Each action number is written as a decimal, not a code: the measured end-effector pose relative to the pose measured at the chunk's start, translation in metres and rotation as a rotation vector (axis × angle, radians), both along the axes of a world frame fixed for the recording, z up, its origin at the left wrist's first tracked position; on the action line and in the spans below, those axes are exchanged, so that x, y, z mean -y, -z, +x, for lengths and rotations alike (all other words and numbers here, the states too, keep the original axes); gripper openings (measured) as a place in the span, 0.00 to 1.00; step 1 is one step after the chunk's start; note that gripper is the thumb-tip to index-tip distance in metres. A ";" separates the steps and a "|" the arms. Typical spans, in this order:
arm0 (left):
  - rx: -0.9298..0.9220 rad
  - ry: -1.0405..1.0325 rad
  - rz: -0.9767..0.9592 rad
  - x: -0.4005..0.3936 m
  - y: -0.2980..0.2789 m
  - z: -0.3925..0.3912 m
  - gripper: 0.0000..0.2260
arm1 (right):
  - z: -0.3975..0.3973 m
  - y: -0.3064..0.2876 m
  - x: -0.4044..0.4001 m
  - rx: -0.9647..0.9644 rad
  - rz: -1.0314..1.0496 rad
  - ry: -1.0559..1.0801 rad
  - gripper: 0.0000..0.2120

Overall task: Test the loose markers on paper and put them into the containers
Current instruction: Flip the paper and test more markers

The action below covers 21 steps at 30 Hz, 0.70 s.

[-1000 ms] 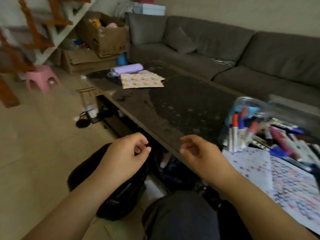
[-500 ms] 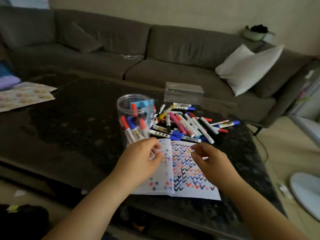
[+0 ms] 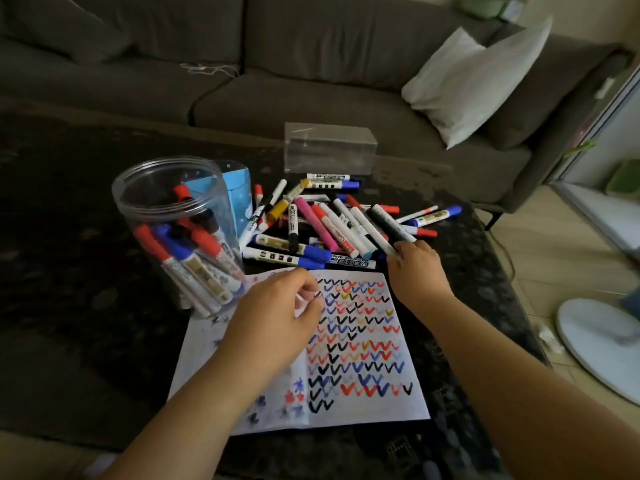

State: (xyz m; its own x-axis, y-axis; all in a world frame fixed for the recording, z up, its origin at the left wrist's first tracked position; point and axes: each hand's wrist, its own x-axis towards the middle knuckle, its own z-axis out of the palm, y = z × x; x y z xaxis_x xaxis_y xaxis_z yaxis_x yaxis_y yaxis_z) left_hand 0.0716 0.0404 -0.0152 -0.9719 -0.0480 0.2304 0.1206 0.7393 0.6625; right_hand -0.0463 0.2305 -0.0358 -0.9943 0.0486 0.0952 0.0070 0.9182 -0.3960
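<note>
Right hand [image 3: 414, 268]: at the near right edge of the marker pile, fingers curled round the near end of a black-capped white marker [image 3: 389, 221].
Left hand [image 3: 277, 320]: over the left part of the paper, fingers loosely curled, nothing seen in it; contact with the sheet cannot be told.
Paper [image 3: 363, 341]: flat on the dark table [image 3: 69, 271], near side, covered in rows of coloured check marks.
Loose markers [image 3: 322, 226]: heaped just beyond the paper.
Round jar [image 3: 180, 230]: clear, left of the pile, markers standing inside.
Clear box [image 3: 329, 148]: far side of the pile.
</note>
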 end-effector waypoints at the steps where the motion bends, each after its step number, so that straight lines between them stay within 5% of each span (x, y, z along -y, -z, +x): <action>1: 0.002 0.001 -0.001 -0.001 0.000 -0.001 0.04 | -0.007 0.004 0.002 0.018 0.023 0.017 0.16; 9: 0.061 -0.005 0.141 0.000 -0.004 0.004 0.03 | 0.024 -0.019 -0.005 -0.024 -0.239 0.123 0.09; 16: 0.326 0.002 0.866 -0.006 -0.016 0.014 0.12 | 0.153 -0.025 0.002 0.513 -0.848 -0.072 0.13; 21: 0.434 0.074 1.144 -0.006 -0.017 0.030 0.10 | 0.196 -0.015 0.008 0.650 -0.850 -0.245 0.14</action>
